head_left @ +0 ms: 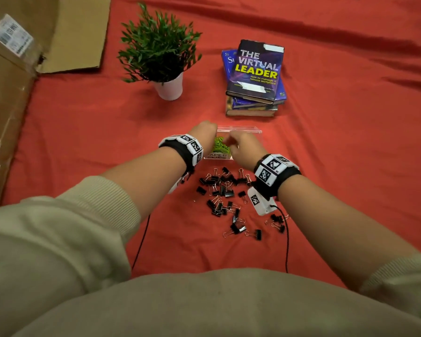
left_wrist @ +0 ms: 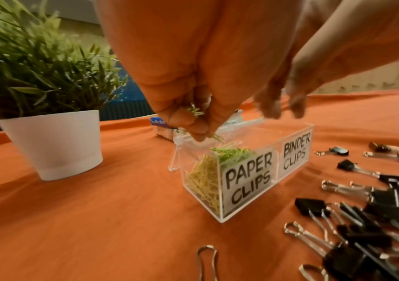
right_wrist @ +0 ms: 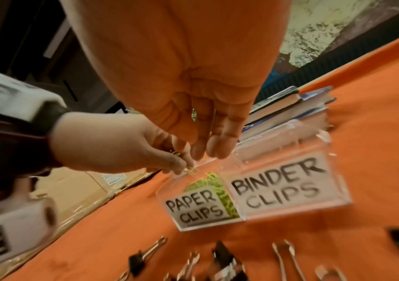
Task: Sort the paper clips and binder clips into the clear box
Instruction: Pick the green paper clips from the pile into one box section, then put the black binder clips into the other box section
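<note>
Dozens of binder clips (head_left: 225, 190), two hands (head_left: 244, 148), one clear box (head_left: 238, 129)

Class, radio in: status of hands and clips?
Left hand pinching paper clips over box. Right hand alongside, grip unclear. Binder clips unsorted.

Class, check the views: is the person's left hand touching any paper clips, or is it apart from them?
Touching. The left wrist view shows the left hand pinching green paper clips between its fingertips, above the clear box.
</note>
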{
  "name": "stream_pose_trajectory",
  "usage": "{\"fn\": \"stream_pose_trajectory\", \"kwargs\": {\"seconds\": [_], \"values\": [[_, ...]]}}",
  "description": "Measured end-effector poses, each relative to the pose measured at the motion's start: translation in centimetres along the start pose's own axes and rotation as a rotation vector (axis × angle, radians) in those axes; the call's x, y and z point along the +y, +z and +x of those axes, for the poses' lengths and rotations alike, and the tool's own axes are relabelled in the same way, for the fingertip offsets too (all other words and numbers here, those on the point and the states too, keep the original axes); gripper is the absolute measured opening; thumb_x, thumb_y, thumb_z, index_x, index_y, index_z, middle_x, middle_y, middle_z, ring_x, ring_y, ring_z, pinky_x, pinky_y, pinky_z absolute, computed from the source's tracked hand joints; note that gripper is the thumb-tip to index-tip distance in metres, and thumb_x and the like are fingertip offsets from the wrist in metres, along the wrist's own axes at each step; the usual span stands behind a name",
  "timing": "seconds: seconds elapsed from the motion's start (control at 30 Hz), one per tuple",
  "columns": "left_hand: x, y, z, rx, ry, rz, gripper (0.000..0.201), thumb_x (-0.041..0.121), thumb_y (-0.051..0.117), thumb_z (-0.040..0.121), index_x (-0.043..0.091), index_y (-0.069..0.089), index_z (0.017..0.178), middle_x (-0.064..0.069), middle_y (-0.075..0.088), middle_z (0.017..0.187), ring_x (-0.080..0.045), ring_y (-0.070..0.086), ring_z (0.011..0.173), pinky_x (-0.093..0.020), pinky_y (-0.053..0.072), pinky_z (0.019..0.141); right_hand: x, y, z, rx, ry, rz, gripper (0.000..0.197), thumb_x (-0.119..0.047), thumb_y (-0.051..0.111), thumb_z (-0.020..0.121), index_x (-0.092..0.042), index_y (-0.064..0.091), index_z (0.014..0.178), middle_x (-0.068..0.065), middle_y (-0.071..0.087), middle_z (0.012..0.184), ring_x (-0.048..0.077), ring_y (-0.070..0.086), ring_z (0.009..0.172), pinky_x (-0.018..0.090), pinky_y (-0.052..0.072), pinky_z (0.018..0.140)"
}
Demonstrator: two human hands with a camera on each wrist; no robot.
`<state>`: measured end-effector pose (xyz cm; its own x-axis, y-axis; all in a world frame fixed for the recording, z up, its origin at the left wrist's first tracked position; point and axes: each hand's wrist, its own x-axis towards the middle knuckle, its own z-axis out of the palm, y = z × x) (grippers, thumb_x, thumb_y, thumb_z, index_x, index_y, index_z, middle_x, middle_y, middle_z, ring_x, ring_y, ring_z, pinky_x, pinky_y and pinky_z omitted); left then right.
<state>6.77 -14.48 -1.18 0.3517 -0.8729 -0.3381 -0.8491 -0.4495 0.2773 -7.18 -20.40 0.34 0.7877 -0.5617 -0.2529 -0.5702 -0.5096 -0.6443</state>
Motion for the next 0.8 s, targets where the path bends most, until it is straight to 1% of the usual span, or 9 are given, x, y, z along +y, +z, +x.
{"fn": "stream_pose_trajectory", "kwargs": {"seconds": [0.07, 0.13, 0.2, 0.3, 0.37, 0.43, 0.6, 0.7, 0.8], "values": [[0.4, 0.4, 0.3, -0.035, 0.043, 0.026, 0.027, -0.003, 0.047, 0.086, 0.003, 0.059, 0.11, -0.019, 0.059, 0.115, -0.035, 0.057, 0.106, -0.041, 0.047, 0.09, 0.9, 0.2, -2.0, -0.064, 0.039, 0.038, 0.03, 0.001, 0.044, 0.087, -0.013, 0.064, 0.104, 0.006, 0.068, 0.108, 0.021, 0.064, 0.099, 0.031, 0.053, 0.088], [0.6, 0.7, -0.1, -0.007, 0.095, 0.031, 0.031, 0.0, 0.046, 0.088, 0.007, 0.06, 0.115, -0.015, 0.06, 0.117, -0.033, 0.056, 0.109, -0.041, 0.047, 0.091, 1.9, 1.1, -3.7, -0.214, 0.071, -0.064, 0.031, -0.001, 0.049, 0.087, -0.013, 0.061, 0.113, 0.006, 0.064, 0.117, 0.02, 0.06, 0.106, 0.03, 0.05, 0.092], [0.8, 0.9, -1.6, 0.104, 0.166, 0.048, 0.031, 0.007, 0.049, 0.088, 0.012, 0.062, 0.117, -0.009, 0.06, 0.117, -0.028, 0.052, 0.111, -0.039, 0.046, 0.092, 2.7, 2.5, -5.2, -0.329, 0.037, -0.28, 0.05, -0.006, 0.057, 0.082, -0.016, 0.048, 0.131, 0.006, 0.05, 0.134, 0.022, 0.047, 0.121, 0.035, 0.045, 0.1], [0.7, 2.2, -4.9, 0.247, 0.168, -0.046, 0.022, 0.015, 0.052, 0.086, 0.014, 0.062, 0.106, -0.005, 0.058, 0.108, -0.024, 0.049, 0.105, -0.034, 0.042, 0.09, 3.3, 5.1, -6.2, -0.314, -0.048, -0.471, 0.08, -0.022, 0.064, 0.076, -0.021, 0.024, 0.145, 0.003, 0.022, 0.153, 0.03, 0.025, 0.137, 0.046, 0.031, 0.111], [0.5, 3.8, -7.1, 0.215, 0.107, -0.154, 0.017, 0.018, 0.055, 0.085, 0.015, 0.061, 0.1, -0.003, 0.056, 0.104, -0.022, 0.051, 0.102, -0.032, 0.045, 0.086, 3.3, 6.1, -6.0, -0.29, -0.028, -0.517, 0.09, -0.033, 0.065, 0.076, -0.023, 0.012, 0.148, 0.002, 0.01, 0.157, 0.034, 0.015, 0.142, 0.052, 0.021, 0.114], [0.1, 5.6, -8.9, 0.104, 0.036, -0.181, 0.026, 0.023, 0.059, 0.084, 0.018, 0.058, 0.109, -0.001, 0.054, 0.111, -0.02, 0.05, 0.108, -0.032, 0.046, 0.087, 3.4, 6.7, -5.7, -0.306, 0.025, -0.526, 0.094, -0.038, 0.065, 0.077, -0.027, 0.007, 0.149, 0.0, 0.005, 0.159, 0.036, 0.012, 0.143, 0.055, 0.019, 0.114], [-0.3, 8.8, -10.3, -0.043, -0.033, -0.124, 0.072, 0.034, 0.069, 0.077, 0.029, 0.034, 0.14, -0.003, 0.039, 0.134, -0.024, 0.036, 0.126, -0.04, 0.045, 0.099, 3.7, 6.8, -6.0, -0.265, -0.014, -0.56, 0.075, -0.032, 0.065, 0.078, -0.029, 0.027, 0.142, -0.002, 0.024, 0.148, 0.033, 0.031, 0.124, 0.051, 0.04, 0.096], [0.0, 9.4, -10.2, -0.04, -0.031, -0.106, 0.068, 0.034, 0.069, 0.079, 0.031, 0.037, 0.139, -0.002, 0.037, 0.132, -0.024, 0.037, 0.123, -0.041, 0.048, 0.094, 3.9, 6.8, -6.3, -0.248, 0.002, -0.442, 0.055, -0.016, 0.063, 0.079, -0.022, 0.042, 0.129, 0.002, 0.033, 0.134, 0.031, 0.036, 0.113, 0.044, 0.049, 0.084], [0.3, 9.5, -10.2, -0.036, -0.028, -0.073, 0.053, 0.034, 0.067, 0.081, 0.027, 0.046, 0.129, -0.003, 0.038, 0.126, -0.025, 0.038, 0.118, -0.043, 0.05, 0.088, 4.1, 6.8, -6.5, -0.243, 0.025, -0.378, 0.037, -0.01, 0.059, 0.079, -0.012, 0.05, 0.115, 0.007, 0.035, 0.127, 0.033, 0.038, 0.107, 0.041, 0.047, 0.081]]}}
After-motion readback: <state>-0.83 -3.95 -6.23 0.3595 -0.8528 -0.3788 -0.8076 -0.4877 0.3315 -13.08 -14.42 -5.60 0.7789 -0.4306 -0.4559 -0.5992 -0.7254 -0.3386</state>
